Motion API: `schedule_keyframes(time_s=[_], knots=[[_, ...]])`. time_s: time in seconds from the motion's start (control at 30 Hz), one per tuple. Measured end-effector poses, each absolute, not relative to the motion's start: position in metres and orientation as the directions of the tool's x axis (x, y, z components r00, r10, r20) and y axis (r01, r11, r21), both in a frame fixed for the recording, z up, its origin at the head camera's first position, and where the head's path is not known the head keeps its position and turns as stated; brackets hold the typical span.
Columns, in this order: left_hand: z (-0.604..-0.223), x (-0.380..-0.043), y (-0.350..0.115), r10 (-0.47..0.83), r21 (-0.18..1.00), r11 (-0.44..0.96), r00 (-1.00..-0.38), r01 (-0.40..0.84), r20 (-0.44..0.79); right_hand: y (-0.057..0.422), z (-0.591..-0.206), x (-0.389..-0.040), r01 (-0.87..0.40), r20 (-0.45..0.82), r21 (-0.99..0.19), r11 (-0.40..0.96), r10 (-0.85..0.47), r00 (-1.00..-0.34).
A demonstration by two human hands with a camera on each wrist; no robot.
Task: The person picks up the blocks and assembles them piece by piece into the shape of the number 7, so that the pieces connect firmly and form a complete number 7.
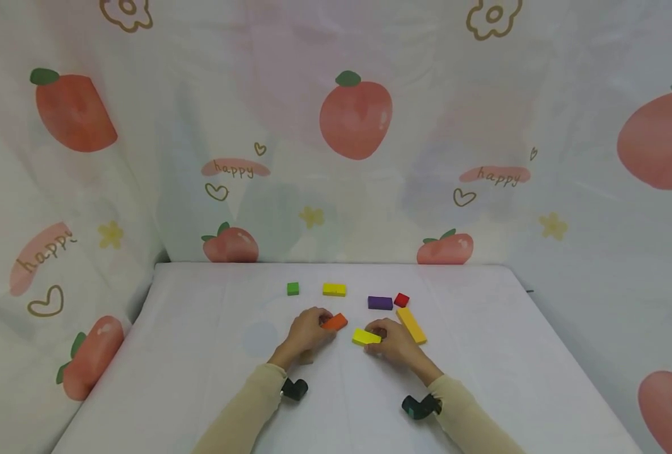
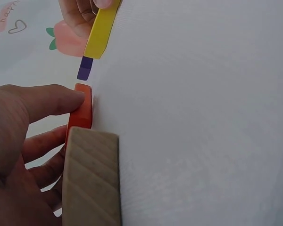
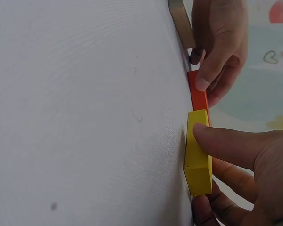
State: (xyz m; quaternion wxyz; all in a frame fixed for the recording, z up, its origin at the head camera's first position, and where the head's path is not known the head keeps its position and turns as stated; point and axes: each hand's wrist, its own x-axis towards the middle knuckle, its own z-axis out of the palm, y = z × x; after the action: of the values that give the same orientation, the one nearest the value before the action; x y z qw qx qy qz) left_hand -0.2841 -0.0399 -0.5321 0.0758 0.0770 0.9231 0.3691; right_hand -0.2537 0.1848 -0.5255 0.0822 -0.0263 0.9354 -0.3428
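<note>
My left hand (image 1: 309, 331) pinches an orange block (image 1: 336, 322) between thumb and fingers, low over the white cloth. In the left wrist view the thumb lies along the side of this orange block (image 2: 85, 108). To the right, my right hand (image 1: 394, 341) grips a bright yellow block (image 1: 365, 337) by its right end. The right wrist view shows the thumb pressed on one face of the yellow block (image 3: 197, 150). A plain wooden block (image 2: 92, 179) stands close to my left hand, partly hidden under the wrist in the head view.
Beyond the hands lie a green cube (image 1: 293, 289), another yellow block (image 1: 334, 289), a purple block (image 1: 380, 302) and a red cube (image 1: 401, 300). A long orange-yellow block (image 1: 411, 325) lies right beside my right hand. A printed curtain (image 1: 359, 208) hangs behind the table.
</note>
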Motion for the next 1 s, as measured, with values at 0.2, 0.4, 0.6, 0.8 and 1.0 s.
schedule_keyframes(time_s=[0.2,0.4,0.6,0.8,1.0], knots=[[-0.532,-0.284,-0.04,0.2,0.693,0.716,-0.976,0.086,-0.086,0.185,-0.527,-0.253,0.004,-0.124,-0.641,0.767,-0.099,-0.987],[-0.53,-0.281,-0.041,0.196,0.709,0.702,-0.975,0.066,-0.103,0.188,-0.526,-0.253,0.006,-0.12,-0.649,0.761,-0.095,-0.988],[-0.529,-0.281,-0.042,0.205,0.727,0.682,-0.975,0.075,-0.091,0.192,-0.522,-0.254,-0.014,-0.095,-0.648,0.761,-0.098,-0.991],[-0.531,-0.278,-0.043,0.194,0.728,0.683,-0.977,0.067,-0.093,0.195,-0.521,-0.253,-0.027,-0.084,-0.645,0.764,-0.106,-0.991],[-0.528,-0.272,-0.044,0.201,0.747,0.66,-0.977,0.08,-0.073,0.199,-0.514,-0.252,-0.002,-0.096,-0.658,0.753,-0.087,-0.992]])
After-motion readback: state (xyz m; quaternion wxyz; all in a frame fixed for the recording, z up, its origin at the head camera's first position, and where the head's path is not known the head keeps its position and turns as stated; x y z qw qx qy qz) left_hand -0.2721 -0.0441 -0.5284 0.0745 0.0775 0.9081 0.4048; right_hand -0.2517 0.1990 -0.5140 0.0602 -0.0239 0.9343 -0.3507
